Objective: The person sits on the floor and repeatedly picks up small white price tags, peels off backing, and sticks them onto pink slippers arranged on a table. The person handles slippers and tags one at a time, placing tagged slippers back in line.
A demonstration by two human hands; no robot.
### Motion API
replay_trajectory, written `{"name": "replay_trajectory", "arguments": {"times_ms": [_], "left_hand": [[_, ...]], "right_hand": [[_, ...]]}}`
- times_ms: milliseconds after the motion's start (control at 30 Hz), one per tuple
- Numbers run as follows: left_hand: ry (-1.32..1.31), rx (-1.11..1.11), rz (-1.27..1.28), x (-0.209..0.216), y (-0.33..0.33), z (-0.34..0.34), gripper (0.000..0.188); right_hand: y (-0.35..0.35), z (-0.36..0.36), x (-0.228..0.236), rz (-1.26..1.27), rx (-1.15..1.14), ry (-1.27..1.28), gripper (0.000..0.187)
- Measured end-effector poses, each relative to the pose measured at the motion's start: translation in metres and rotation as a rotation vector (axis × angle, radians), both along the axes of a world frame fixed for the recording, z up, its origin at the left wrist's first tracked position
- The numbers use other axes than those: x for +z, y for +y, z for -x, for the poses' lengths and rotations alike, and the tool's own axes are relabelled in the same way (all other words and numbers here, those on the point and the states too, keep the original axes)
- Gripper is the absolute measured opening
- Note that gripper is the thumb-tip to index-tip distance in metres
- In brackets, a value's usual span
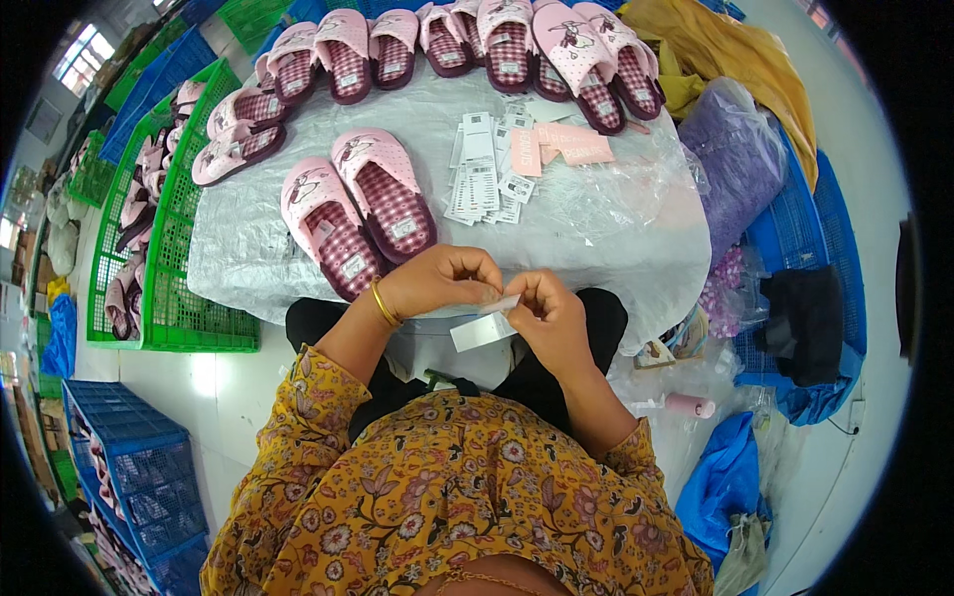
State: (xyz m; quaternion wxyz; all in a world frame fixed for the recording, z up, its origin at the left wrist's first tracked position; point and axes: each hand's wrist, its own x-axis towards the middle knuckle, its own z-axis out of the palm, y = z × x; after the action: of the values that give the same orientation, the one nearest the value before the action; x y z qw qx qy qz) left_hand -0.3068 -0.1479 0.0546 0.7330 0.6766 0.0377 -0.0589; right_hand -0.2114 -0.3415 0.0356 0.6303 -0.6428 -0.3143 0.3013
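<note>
Above my lap, at the table's near edge, both hands meet around a small white paper tag (483,333). My left hand (434,283), with a gold bangle at the wrist, is closed in a pinch at the tag's upper edge. Closed too, my right hand (550,320) pinches the tag's upper right part, where a flap stands up. Just beyond my left hand lies a pair of pink slippers (383,184) with dark soles and checked insoles, toes pointing away. Farther off, a pile of white printed tags (477,164) sits beside pink paper tags (576,146).
More pink slippers (344,55) line the far edge of the plastic-covered table (616,248). A green crate (199,248) of slippers stands left, with stacked blue crates (139,477) nearer. On the right are a blue basket (770,238) and a purple bag (730,149).
</note>
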Motion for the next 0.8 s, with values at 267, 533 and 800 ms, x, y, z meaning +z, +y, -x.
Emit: {"name": "replay_trajectory", "arguments": {"times_ms": [267, 533, 800], "left_hand": [[-0.398, 0.161, -0.581, 0.016, 0.0, 0.029, 0.008], [-0.446, 0.25, -0.64, 0.022, 0.015, 0.059, 0.011], [-0.497, 0.526, -1.496, 0.044, 0.098, 0.054, 0.019]], "right_hand": [[0.004, -0.004, 0.015, -0.08, 0.113, -0.01, 0.017], [0.036, 0.018, 0.02, 0.107, 0.308, 0.181, 0.012], [0.117, 0.014, 0.03, -0.138, 0.239, 0.108, 0.014]]}}
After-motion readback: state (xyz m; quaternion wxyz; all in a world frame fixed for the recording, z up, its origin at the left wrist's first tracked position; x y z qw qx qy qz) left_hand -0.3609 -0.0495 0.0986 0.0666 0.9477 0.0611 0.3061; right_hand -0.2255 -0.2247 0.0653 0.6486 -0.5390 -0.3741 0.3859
